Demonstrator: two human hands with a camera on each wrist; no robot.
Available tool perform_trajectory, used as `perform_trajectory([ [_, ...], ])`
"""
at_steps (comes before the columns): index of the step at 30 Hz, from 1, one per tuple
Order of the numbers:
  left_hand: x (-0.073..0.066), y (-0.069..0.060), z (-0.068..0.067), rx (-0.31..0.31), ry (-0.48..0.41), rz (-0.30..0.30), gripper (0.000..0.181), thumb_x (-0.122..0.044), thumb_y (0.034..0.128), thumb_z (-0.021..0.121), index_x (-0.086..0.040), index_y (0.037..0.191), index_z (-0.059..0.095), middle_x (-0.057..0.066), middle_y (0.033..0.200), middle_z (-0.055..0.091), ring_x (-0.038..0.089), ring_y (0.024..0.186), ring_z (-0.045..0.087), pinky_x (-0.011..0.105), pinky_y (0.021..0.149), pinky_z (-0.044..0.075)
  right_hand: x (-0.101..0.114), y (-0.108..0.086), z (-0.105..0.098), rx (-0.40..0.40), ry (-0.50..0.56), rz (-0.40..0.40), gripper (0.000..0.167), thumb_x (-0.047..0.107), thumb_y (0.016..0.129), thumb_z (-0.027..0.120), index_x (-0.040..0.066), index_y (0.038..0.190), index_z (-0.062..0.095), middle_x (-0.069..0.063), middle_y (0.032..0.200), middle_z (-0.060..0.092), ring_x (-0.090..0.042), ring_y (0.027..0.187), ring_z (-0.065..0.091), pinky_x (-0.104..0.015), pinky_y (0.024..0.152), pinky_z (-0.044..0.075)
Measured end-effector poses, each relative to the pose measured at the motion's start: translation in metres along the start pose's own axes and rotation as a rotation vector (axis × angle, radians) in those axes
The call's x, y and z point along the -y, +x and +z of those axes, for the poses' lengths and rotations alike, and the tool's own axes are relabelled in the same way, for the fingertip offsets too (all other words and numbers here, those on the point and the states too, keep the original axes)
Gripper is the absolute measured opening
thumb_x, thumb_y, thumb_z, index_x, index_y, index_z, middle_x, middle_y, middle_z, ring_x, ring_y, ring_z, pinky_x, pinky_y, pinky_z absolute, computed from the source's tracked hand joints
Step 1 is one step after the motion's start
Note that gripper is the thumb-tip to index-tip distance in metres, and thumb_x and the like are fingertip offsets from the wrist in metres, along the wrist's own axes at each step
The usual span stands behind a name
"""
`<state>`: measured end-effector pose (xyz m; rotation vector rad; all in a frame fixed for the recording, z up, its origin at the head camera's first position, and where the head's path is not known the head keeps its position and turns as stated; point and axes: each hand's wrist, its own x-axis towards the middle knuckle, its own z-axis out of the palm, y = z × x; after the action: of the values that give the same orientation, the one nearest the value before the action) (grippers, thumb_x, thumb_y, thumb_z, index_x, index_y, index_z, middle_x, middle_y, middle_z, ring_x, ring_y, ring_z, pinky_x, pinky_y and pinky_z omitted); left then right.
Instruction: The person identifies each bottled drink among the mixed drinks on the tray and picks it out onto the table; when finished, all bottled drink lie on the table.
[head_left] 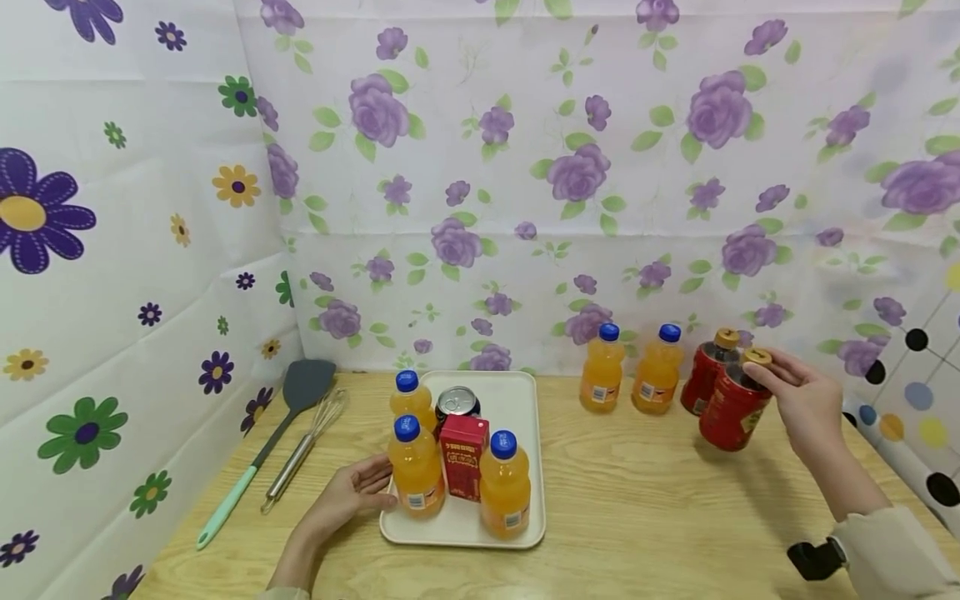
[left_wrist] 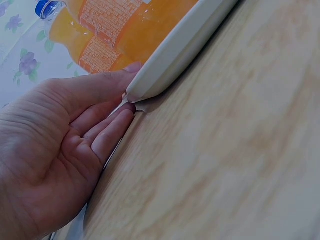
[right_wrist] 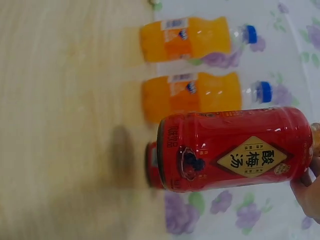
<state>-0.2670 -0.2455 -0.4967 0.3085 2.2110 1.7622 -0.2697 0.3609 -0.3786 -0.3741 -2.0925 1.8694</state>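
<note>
My right hand (head_left: 810,408) holds a red-labelled bottle (head_left: 737,408) by its top near the gold cap. The bottle leans slightly, and in the right wrist view its base hangs off the table with a shadow beside it. Behind it stands a second red-labelled bottle (head_left: 705,371), partly hidden. My left hand (head_left: 348,498) pinches the left rim of a cream tray (head_left: 534,467); the left wrist view puts the thumb against the rim and the fingertips at its underside. On the tray stand three orange drink bottles (head_left: 506,492), a red carton (head_left: 463,471) and a dark can (head_left: 458,402).
Two orange drink bottles (head_left: 602,371) with blue caps stand by the back wall, left of the red bottles. A spatula (head_left: 270,433) with a mint handle and a wire whisk (head_left: 303,450) lie left of the tray. Flowered cloth (head_left: 465,167) hangs behind the wooden table (head_left: 637,517).
</note>
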Motion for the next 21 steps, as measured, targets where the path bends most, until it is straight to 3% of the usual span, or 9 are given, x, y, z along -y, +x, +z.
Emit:
perform_trajectory([
  [2,-0.001,0.001,0.001,-0.001,-0.002,-0.002,0.083,-0.011,0.0837,0.076,0.011,0.148,0.028,0.034,0.151,0.033,0.045,0.140,0.037,0.029,0.109,0.049,-0.006,0.001,-0.005,-0.005,-0.033,-0.009,0.072,0.037,0.083,0.076,0.016,0.146,0.047,0.041,0.085,0.061,0.025,0.085,0.054,-0.020,0.119,0.028],
  [5,-0.002,0.002,0.001,-0.003,-0.007,-0.004,0.083,-0.010,0.0833,0.076,0.011,0.148,0.029,0.034,0.151,0.033,0.045,0.140,0.037,0.029,0.108,0.050,-0.014,0.003,-0.010,-0.011,-0.064,-0.022,0.072,0.036,0.084,0.075,0.013,0.146,0.047,0.042,0.084,0.061,0.026,0.082,0.054,-0.004,0.099,0.045],
  [7,-0.002,0.002,0.001,-0.004,-0.009,-0.002,0.083,-0.010,0.0832,0.076,0.011,0.148,0.029,0.033,0.151,0.034,0.045,0.140,0.037,0.028,0.108,0.049,-0.019,0.004,-0.012,-0.013,-0.042,-0.032,0.073,0.033,0.083,0.076,0.009,0.145,0.046,0.040,0.082,0.062,0.025,0.080,0.057,0.003,0.078,0.049],
  [9,-0.002,0.002,0.001,-0.002,-0.012,0.002,0.083,-0.010,0.0832,0.076,0.011,0.148,0.029,0.033,0.151,0.034,0.045,0.140,0.037,0.028,0.109,0.049,-0.022,0.004,-0.012,-0.019,-0.045,-0.037,0.074,0.033,0.083,0.076,0.007,0.145,0.046,0.040,0.081,0.062,0.025,0.079,0.056,0.004,0.071,0.049],
  [12,-0.001,0.003,0.001,-0.003,-0.016,0.004,0.083,-0.010,0.0828,0.076,0.011,0.148,0.029,0.033,0.151,0.034,0.045,0.140,0.037,0.028,0.109,0.049,-0.027,0.005,-0.014,-0.029,-0.030,-0.016,0.073,0.033,0.082,0.077,0.009,0.144,0.048,0.040,0.080,0.063,0.025,0.078,0.056,0.004,0.072,0.049],
  [17,0.000,0.003,0.001,0.001,-0.016,0.005,0.084,-0.010,0.0826,0.077,0.012,0.148,0.029,0.034,0.151,0.034,0.046,0.140,0.037,0.028,0.108,0.050,-0.032,0.005,-0.017,-0.063,-0.021,0.063,0.067,0.037,0.081,0.078,0.022,0.141,0.053,0.041,0.079,0.062,0.025,0.079,0.052,-0.002,0.101,0.040],
  [19,0.000,0.003,0.001,0.000,-0.017,0.008,0.084,-0.010,0.0826,0.077,0.012,0.148,0.029,0.034,0.150,0.034,0.046,0.140,0.037,0.028,0.108,0.050,-0.034,0.005,-0.018,-0.062,-0.052,0.053,0.066,0.038,0.081,0.077,0.023,0.141,0.053,0.042,0.079,0.061,0.025,0.080,0.052,0.000,0.098,0.042],
  [21,0.000,0.003,0.001,-0.002,-0.020,0.009,0.084,-0.010,0.0825,0.077,0.012,0.148,0.029,0.034,0.151,0.034,0.046,0.140,0.037,0.027,0.108,0.050,-0.034,0.006,-0.018,-0.051,-0.074,0.027,0.066,0.037,0.082,0.076,0.022,0.142,0.053,0.042,0.080,0.060,0.026,0.079,0.053,0.003,0.083,0.048],
])
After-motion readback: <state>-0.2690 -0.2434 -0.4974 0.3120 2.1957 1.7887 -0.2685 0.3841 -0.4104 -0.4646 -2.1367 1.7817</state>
